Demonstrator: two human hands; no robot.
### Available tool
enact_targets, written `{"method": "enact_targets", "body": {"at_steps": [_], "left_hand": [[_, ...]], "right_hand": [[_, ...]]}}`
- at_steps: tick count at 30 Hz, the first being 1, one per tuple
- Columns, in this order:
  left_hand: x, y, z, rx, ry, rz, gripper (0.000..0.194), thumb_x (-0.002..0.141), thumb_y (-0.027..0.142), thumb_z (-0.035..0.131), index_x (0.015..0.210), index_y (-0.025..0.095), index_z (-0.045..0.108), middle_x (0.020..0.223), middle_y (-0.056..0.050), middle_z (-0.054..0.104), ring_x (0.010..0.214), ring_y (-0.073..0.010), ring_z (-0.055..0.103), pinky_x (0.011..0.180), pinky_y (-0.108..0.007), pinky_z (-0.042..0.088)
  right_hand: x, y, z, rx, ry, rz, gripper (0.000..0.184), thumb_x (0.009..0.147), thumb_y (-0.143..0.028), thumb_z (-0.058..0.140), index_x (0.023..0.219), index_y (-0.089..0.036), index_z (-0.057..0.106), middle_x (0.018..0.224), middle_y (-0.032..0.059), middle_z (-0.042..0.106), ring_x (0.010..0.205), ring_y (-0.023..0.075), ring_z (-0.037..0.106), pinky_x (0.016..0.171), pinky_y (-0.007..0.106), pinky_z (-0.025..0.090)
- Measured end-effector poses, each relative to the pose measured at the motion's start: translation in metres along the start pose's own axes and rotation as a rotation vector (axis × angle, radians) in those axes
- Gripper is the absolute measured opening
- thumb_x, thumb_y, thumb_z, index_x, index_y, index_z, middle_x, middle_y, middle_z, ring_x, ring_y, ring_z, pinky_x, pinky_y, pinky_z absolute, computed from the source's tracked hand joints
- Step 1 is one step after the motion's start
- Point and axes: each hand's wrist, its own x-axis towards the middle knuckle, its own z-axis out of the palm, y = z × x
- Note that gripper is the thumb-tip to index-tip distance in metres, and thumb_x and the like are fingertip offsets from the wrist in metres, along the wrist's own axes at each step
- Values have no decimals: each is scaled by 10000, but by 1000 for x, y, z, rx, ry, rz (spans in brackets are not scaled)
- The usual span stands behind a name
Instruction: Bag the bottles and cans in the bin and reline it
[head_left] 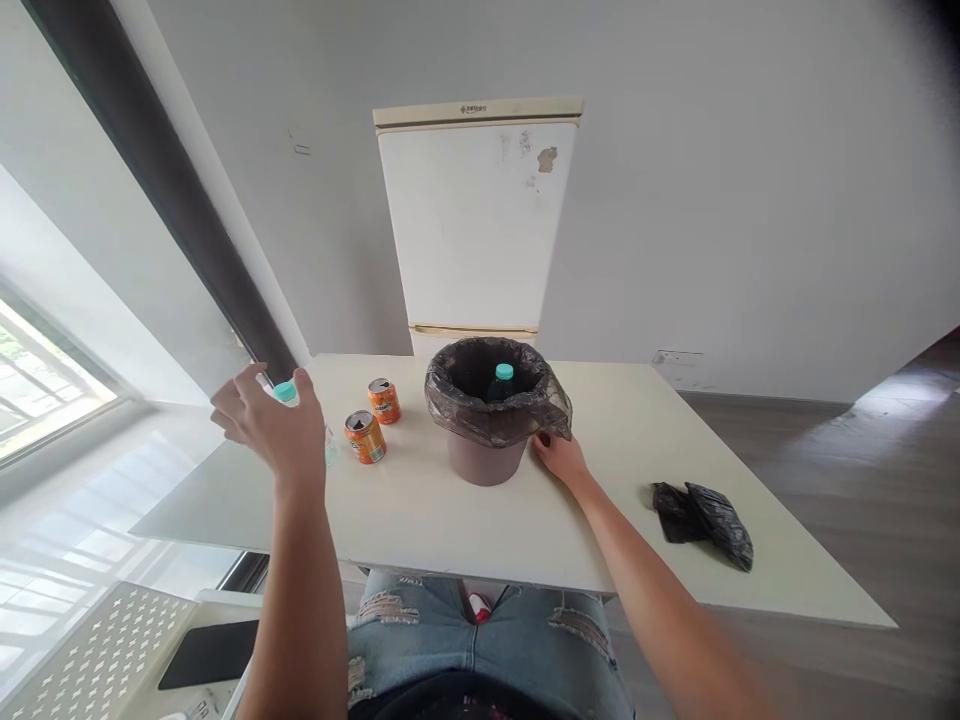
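My left hand (274, 418) is raised over the left side of the table, its fingers spread and curved. Just behind it shows the teal cap of a clear plastic bottle (284, 392); most of that bottle is hidden by the hand. Two opened orange soda cans (365, 437) stand to the right of this hand. A mauve trash bin (486, 458) is lined with a dark trash bag (487, 420), and a teal-capped bottle (504, 373) stands up inside it. My right hand (561, 457) rests low against the bin's right side, fingers curled and partly under the bag's overhang.
A folded black plastic bag (703, 520) lies on the right part of the white table (420, 510). A white fridge (480, 230) stands behind the table. At the lower left is a pale perforated surface (112, 640) with a dark flat object (210, 655).
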Motion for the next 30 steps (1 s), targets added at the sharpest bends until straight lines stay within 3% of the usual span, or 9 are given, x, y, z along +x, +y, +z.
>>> {"method": "enact_targets", "body": {"at_steps": [3,6,11,15,19,21,23,26,30], "left_hand": [[6,-25,15,35,-156,-85,673,903,521,681,1479,237,481,1513,-214,495,1433,-475,429,1118,-705,390],[15,-43,28,73,-290,-131,744,883,497,709,1526,228,449,1539,-238,490,1450,-503,415,1115,-722,381],[21,-62,38,111,-369,-178,597,914,429,652,1445,192,517,1403,-232,609,1332,-478,549,1073,-683,441],[23,-58,28,73,-314,-128,479,920,400,633,1347,200,552,1280,-173,687,1212,-400,643,1077,-589,480],[31,-28,-1,-44,-57,-67,446,860,404,730,1251,262,566,1127,-52,734,1094,-332,707,1022,-577,544],[35,-3,-19,-232,85,27,467,837,381,765,1236,279,545,1132,-12,724,1057,-270,734,914,-489,618],[37,25,-34,-490,137,151,471,837,307,759,1245,281,527,1185,-1,709,1087,-223,744,899,-424,633],[35,69,-45,-827,-28,242,431,820,212,734,1202,255,539,1121,-11,737,1107,-204,752,998,-426,608],[22,117,-35,-970,-353,192,434,802,268,782,1154,244,529,1067,-40,778,1081,-222,765,949,-409,630]], "right_hand": [[0,1,1,-11,-5,2,223,992,-323,541,956,-205,728,901,84,730,828,217,628,692,287,346],[1,2,1,-18,-10,6,244,999,-340,535,944,-204,730,885,81,728,801,212,622,684,287,339],[0,4,1,-7,-28,1,265,1001,-345,525,909,-201,728,852,78,718,758,202,604,661,287,334],[1,3,1,9,-15,0,251,996,-337,523,936,-203,726,877,79,721,782,208,610,675,288,338],[0,2,1,23,3,-1,232,988,-342,535,972,-211,725,899,81,722,829,221,621,691,287,345],[0,2,1,29,5,-3,238,993,-346,526,981,-215,724,897,79,721,833,221,624,695,284,350],[-1,2,1,36,0,-6,242,997,-346,518,980,-218,723,887,74,721,824,217,625,693,280,353],[-2,2,-1,43,-11,-10,227,992,-333,521,968,-222,718,874,69,721,807,214,624,682,276,351],[-2,0,-2,47,-8,-14,203,980,-321,528,930,-222,699,851,60,713,793,209,620,673,270,350]]}}
